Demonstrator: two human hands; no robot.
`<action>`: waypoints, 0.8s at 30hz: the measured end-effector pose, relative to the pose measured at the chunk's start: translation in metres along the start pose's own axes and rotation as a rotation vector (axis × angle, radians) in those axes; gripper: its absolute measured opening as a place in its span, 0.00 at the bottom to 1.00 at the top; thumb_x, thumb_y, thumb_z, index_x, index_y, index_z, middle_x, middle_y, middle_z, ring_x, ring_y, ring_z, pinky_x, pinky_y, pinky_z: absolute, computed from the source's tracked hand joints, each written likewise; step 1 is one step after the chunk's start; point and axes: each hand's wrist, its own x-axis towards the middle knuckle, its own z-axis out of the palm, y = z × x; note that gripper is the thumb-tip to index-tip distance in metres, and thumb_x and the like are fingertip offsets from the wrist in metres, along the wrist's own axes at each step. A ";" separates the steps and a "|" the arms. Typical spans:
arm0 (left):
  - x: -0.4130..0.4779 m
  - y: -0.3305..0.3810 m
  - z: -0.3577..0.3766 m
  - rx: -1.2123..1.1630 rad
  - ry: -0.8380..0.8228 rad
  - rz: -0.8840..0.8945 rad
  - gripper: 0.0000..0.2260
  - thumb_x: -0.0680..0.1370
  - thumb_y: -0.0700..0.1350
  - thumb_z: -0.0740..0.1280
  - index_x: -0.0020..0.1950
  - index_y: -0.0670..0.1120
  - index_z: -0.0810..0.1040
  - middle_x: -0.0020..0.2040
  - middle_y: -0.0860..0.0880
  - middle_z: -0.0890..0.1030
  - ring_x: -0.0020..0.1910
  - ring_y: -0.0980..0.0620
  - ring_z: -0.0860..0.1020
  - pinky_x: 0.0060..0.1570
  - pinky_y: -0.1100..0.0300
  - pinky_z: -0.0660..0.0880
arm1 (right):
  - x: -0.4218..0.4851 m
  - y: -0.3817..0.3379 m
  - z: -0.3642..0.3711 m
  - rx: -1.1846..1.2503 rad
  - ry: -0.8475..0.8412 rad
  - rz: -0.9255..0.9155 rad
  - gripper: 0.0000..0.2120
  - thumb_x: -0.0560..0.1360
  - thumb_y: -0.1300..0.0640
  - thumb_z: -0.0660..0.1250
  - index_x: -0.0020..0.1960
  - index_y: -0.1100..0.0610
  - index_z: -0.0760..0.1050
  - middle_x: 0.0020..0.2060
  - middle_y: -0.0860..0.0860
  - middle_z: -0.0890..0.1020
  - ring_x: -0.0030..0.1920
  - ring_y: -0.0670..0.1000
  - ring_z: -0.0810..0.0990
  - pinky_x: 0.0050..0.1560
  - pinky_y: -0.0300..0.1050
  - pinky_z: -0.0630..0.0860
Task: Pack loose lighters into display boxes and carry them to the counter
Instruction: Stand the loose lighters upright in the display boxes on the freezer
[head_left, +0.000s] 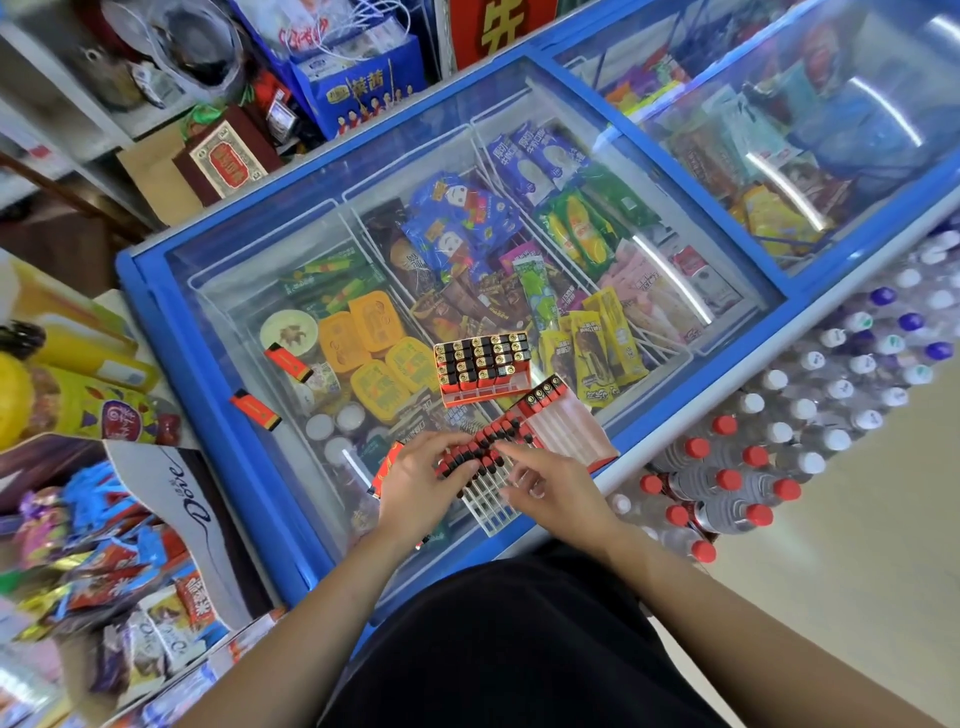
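Left hand (421, 483) lays straight fingers across a row of red-and-black lighters (493, 436) in a white slotted tray (491, 512). Right hand (556, 488) touches them, forefinger out, other fingers loosely curled. Both work at the near edge of the freezer lid (234, 270). A full red display box (485, 366) stands just beyond, and two orange loose lighters (257, 409) lie further left.

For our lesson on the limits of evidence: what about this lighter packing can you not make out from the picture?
Head view: left hand and right hand cover part of the lighter row in the near display box; count and grip are hidden.
Head view: print on the two loose lighters is too small to read.
Head view: the counter lies outside the frame.
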 end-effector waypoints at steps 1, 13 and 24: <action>0.001 0.001 -0.001 0.002 0.000 0.007 0.14 0.76 0.54 0.73 0.62 0.58 0.82 0.55 0.63 0.80 0.51 0.68 0.76 0.48 0.65 0.76 | 0.001 -0.002 -0.002 0.006 0.039 -0.009 0.24 0.77 0.51 0.72 0.72 0.43 0.73 0.45 0.42 0.80 0.45 0.45 0.80 0.49 0.38 0.79; 0.069 0.018 -0.021 0.235 0.170 0.148 0.23 0.77 0.50 0.73 0.72 0.50 0.75 0.70 0.49 0.74 0.69 0.47 0.70 0.59 0.56 0.70 | 0.069 -0.020 -0.048 -0.279 0.437 -0.037 0.07 0.77 0.52 0.72 0.54 0.51 0.81 0.45 0.41 0.75 0.48 0.45 0.73 0.45 0.36 0.69; 0.105 0.029 -0.010 0.278 0.057 0.067 0.29 0.75 0.61 0.71 0.75 0.57 0.70 0.70 0.56 0.73 0.68 0.51 0.71 0.57 0.50 0.77 | 0.101 -0.024 -0.040 -0.522 0.290 -0.169 0.12 0.72 0.61 0.76 0.54 0.58 0.81 0.48 0.52 0.81 0.50 0.54 0.76 0.48 0.48 0.75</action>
